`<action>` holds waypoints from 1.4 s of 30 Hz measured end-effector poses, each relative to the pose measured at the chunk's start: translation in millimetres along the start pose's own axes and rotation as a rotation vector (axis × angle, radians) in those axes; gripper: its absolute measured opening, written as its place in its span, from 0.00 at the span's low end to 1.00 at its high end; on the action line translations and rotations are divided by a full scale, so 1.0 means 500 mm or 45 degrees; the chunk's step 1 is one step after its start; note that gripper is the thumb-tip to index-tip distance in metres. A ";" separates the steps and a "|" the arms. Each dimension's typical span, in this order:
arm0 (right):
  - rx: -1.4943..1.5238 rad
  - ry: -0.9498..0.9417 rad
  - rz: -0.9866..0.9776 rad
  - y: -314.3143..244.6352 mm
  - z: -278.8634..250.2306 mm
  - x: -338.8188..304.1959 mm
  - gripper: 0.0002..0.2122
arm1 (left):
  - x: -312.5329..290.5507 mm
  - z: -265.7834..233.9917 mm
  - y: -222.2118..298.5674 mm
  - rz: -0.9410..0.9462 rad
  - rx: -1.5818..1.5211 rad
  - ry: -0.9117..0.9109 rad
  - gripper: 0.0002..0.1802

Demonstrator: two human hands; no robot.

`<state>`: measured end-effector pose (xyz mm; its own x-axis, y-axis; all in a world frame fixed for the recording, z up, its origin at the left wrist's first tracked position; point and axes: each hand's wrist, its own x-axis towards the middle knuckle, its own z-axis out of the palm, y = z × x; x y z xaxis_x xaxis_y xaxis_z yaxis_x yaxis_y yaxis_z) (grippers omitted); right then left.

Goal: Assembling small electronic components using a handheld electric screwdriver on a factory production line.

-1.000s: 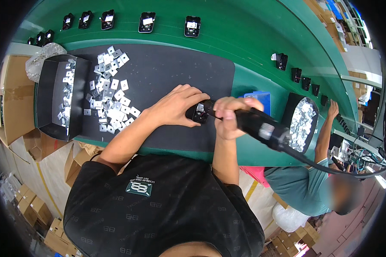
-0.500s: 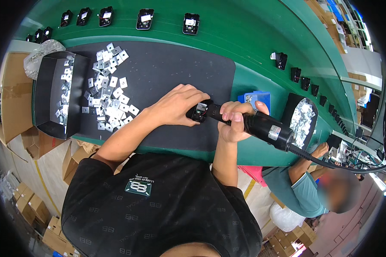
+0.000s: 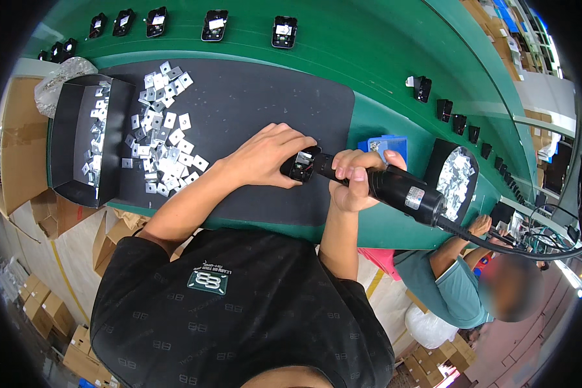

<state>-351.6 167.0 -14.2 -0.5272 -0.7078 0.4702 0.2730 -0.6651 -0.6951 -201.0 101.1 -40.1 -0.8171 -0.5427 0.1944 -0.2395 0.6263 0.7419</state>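
Over the dark grey mat, my left hand [image 3: 269,155] is closed round a small black device housing [image 3: 299,169] with its inside facing up. Parts inside the housing show only in part. My right hand [image 3: 357,179] grips a black corded electric screwdriver [image 3: 405,195], held nearly level. The tool's tip meets the housing's right side; the exact contact point is hidden. Left of my hands lies a loose heap of small square metal plates [image 3: 168,155], each with a hole.
At left stands a black box [image 3: 113,145] with more plates. To the right are a blue tray [image 3: 394,143] and a black bin [image 3: 438,161] of small metal pieces. Similar devices line the green conveyor [image 3: 343,52]. The screwdriver's cable [image 3: 498,247] runs right, past a co-worker [image 3: 456,291].
The housing has tilted slightly in my left hand, while both hands stay almost in place. At the right, the co-worker's arm has shifted a little.
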 end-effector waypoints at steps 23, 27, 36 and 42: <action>0.049 -0.322 0.011 0.010 -0.007 0.011 0.27 | 0.000 -0.003 0.000 0.001 -0.031 0.012 0.36; 0.039 -0.389 0.013 0.013 -0.008 0.014 0.23 | 0.000 -0.004 -0.001 -0.001 -0.025 -0.002 0.36; 0.064 -0.362 0.055 0.011 -0.007 0.013 0.19 | 0.001 -0.005 0.001 -0.012 -0.027 -0.029 0.36; 0.025 -0.421 0.049 -0.020 -0.007 0.025 0.31 | 0.000 -0.003 0.006 -0.004 0.005 -0.075 0.37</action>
<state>-363.7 165.7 -3.2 -0.2272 -0.7693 0.5972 0.3048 -0.6385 -0.7067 -201.0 102.5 -36.9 -0.8457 -0.5109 0.1541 -0.2440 0.6270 0.7398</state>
